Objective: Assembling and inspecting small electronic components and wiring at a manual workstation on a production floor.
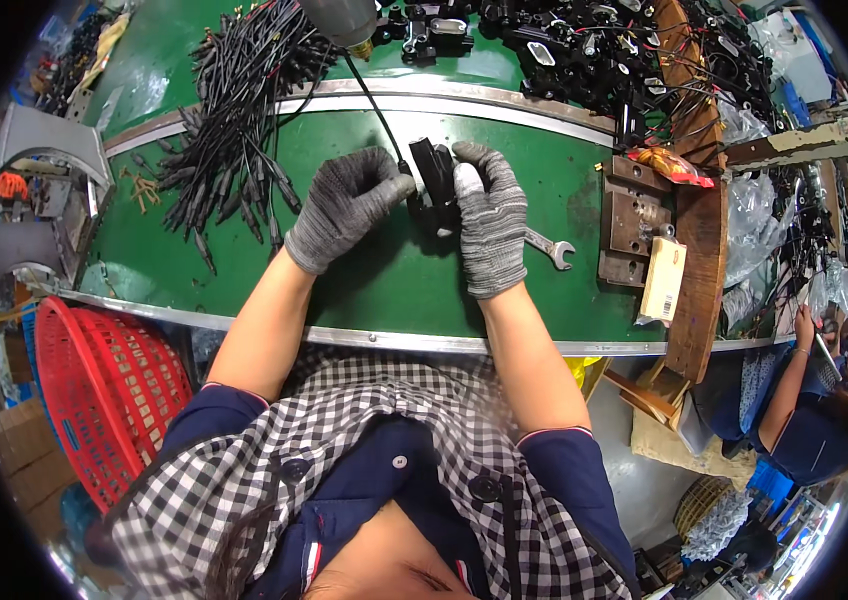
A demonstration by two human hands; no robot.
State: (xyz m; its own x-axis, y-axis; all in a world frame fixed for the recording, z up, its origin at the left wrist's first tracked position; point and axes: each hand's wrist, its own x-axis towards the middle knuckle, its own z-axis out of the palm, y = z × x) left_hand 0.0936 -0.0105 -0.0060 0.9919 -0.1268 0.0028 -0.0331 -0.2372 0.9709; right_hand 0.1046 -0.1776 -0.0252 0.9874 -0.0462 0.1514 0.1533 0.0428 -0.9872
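Observation:
My left hand (pixel 348 203), in a grey knit glove, pinches the end of a thin black cable (pixel 381 117) that runs up toward the hanging tool. Gripped in my gloved right hand (pixel 491 212) is a black part with a tube-like top (pixel 426 162), possibly a brake lever body. It stands close beside the left fingertips, over the green bench (pixel 384 290). Whether cable and part touch is hidden by the fingers. To the right of my right hand, an open-end wrench (pixel 554 250) lies partly under the glove.
A pile of black cables with connectors (pixel 229 130) covers the left bench. Black parts (pixel 569 60) heap at the back right. A power tool (pixel 344 22) hangs above. A steel block (pixel 634 222) and small box (pixel 662 280) sit right; a red basket (pixel 109 390) stands lower left.

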